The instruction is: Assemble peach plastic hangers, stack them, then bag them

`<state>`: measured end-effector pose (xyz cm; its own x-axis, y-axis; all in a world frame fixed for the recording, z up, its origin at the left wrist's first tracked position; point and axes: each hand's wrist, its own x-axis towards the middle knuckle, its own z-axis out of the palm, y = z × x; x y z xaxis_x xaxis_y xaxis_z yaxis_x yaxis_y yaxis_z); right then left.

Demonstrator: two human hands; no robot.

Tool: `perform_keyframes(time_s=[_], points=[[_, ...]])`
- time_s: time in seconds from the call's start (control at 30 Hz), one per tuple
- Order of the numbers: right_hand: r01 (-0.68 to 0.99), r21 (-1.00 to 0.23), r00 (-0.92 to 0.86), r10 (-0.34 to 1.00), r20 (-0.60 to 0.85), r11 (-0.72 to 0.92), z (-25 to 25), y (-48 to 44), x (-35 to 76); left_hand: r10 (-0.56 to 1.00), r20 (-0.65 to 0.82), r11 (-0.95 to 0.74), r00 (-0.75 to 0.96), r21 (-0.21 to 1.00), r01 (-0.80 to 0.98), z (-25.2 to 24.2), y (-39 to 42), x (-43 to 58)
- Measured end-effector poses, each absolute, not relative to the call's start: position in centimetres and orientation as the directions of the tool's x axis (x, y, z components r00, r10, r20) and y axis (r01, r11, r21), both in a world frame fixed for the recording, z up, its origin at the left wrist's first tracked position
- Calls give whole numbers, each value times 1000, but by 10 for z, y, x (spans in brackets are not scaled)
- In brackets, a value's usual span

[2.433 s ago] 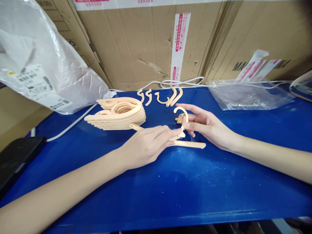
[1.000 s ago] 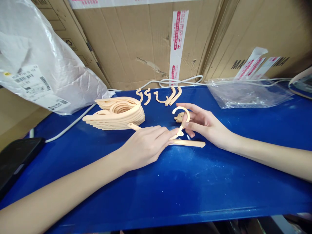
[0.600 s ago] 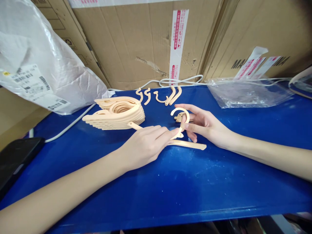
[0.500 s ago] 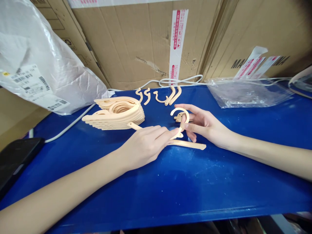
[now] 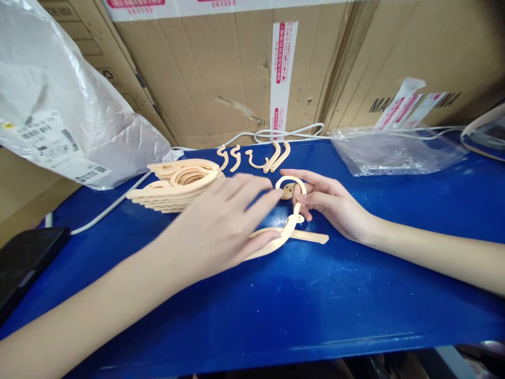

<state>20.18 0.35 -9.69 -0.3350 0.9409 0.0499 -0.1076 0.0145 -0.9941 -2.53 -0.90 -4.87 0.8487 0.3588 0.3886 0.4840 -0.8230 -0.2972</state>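
Note:
A peach plastic hanger [image 5: 284, 235] lies on the blue table [image 5: 276, 305] between my hands. My left hand [image 5: 221, 223] covers the hanger's left arm, fingers stretched out and lifted over it. My right hand [image 5: 331, 202] pinches the hanger's hook [image 5: 294, 185] between thumb and fingers. A small peach piece [image 5: 287, 191] lies inside the hook's curve, just beyond my left fingertips. A stack of the same hangers [image 5: 177, 184] sits to the left, partly hidden by my left hand.
Several loose peach hooks [image 5: 256, 156] lie at the back of the table by a white cable [image 5: 288, 131]. A white plastic bag [image 5: 59, 100] is at left, a clear bag [image 5: 390, 152] at right, a black phone [image 5: 23, 258] at the left edge. Cardboard boxes [image 5: 221, 68] form the back wall.
My left hand has lifted from its pinch at the hook's base, spread its fingers and reached toward the small piece. The hanger has shifted, its curved arm now showing below my fingers.

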Motion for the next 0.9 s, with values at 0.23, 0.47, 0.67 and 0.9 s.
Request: perform_keyframes(time_s=[0.23, 0.47, 0.67, 0.9], points=[[-113, -993, -353, 933, 62, 23, -98, 4, 202, 739, 184, -643, 649, -96, 760, -15, 36, -131], [-92, -996, -362, 931, 53, 21, -98, 4, 202, 929, -8, -364, 369, 139, 921, -13, 51, -186], [-91, -995, -358, 932, 58, 26, -98, 4, 203, 947, -46, -307, 318, 168, 937, -19, 64, -194], [-91, -995, -360, 931, 62, 31, -99, 4, 203, 949, -81, -276, 306, 258, 926, -22, 67, -191]])
